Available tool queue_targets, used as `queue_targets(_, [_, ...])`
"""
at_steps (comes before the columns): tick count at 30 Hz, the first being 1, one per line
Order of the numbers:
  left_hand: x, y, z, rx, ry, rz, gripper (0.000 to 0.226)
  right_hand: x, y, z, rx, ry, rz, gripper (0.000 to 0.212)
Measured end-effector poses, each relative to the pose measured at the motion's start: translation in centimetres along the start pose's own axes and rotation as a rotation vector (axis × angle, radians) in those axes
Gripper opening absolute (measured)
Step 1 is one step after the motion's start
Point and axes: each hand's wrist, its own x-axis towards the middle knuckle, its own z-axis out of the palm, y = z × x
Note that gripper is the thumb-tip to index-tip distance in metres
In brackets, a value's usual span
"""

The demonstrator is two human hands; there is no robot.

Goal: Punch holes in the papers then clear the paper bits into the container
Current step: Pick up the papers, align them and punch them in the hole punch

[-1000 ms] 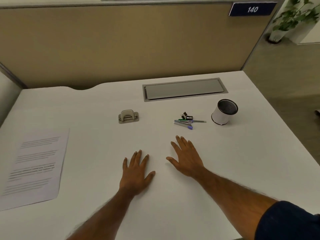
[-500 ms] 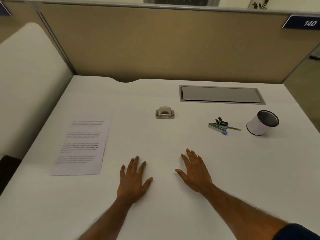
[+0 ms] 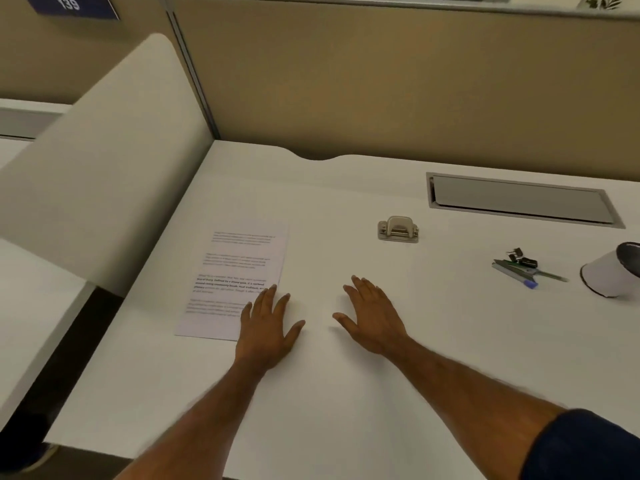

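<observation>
Printed papers (image 3: 235,271) lie flat on the white desk (image 3: 346,393) at the left. My left hand (image 3: 266,327) lies flat with straight fingers, its fingertips over the papers' lower right corner. My right hand (image 3: 372,315) rests flat on the desk beside it, fingers spread, holding nothing. A small silver hole punch (image 3: 398,230) stands further back, in the middle of the desk. A white cup-like container (image 3: 609,271) with a dark inside lies tilted at the right edge of the view.
Pens and small clips (image 3: 523,270) lie left of the container. A grey cable hatch (image 3: 523,202) is set into the desk at the back right. Beige partition walls (image 3: 381,81) close off the back, and a white divider (image 3: 104,150) stands on the left.
The view has swung left, so everything on the desk sits further right in the frame. My left hand has slid left onto the corner of the papers. My right hand stays flat.
</observation>
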Motion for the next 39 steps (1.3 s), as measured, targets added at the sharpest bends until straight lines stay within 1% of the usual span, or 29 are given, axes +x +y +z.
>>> queue_targets(6, [2.7,-5.1,-3.0,-0.034,0.059,-0.111,0.067,4.7,-4.7,0.2,0.087,-0.023,-0.061,0.065])
queue_targets(9, [4.0,-8.3,-4.4,-0.036,0.048,-0.232,0.069,6.7,-6.8,0.6,0.209,-0.035,-0.04,0.061])
queue_targets(13, [5.3,-11.9,-5.8,0.017,0.059,-0.367,0.067,8.8,-8.9,1.5,0.316,-0.02,0.038,0.053])
queue_targets(15, [6.0,-13.3,-6.4,0.001,0.069,-0.438,0.064,9.6,-9.5,1.9,0.354,0.009,0.09,0.045])
queue_targets(18, [6.8,-14.7,-6.8,-0.054,0.054,-0.517,0.062,10.8,-10.1,2.3,0.427,0.014,0.228,0.029])
queue_targets(20, [7.1,-15.2,-6.8,-0.112,0.028,-0.558,0.062,11.5,-10.6,2.6,0.469,-0.023,0.318,0.022])
queue_targets(23, [7.4,-15.3,-6.4,-0.189,-0.002,-0.598,0.065,12.2,-11.4,2.9,0.537,-0.08,0.412,0.036])
queue_targets(25, [7.5,-15.0,-6.2,-0.227,0.006,-0.617,0.07,12.5,-11.9,3.1,0.572,-0.075,0.468,0.04])
queue_targets(28, [7.7,-14.3,-6.1,-0.245,0.006,-0.642,0.077,12.9,-12.6,3.4,0.566,-0.077,0.498,0.035])
queue_targets(30, [7.8,-14.0,-6.0,-0.239,0.007,-0.657,0.078,13.1,-12.9,3.4,0.538,-0.083,0.494,0.028])
queue_targets(32, [7.9,-13.8,-6.0,-0.238,0.011,-0.673,0.079,13.3,-13.1,3.4,0.563,-0.089,0.504,0.027])
queue_targets(36, [8.2,-13.9,-6.1,-0.254,-0.005,-0.693,0.08,13.5,-12.9,3.5,0.599,-0.096,0.518,0.039])
queue_targets(39, [8.5,-14.1,-6.2,-0.262,-0.036,-0.712,0.079,13.8,-12.8,3.6,0.602,-0.096,0.516,0.042])
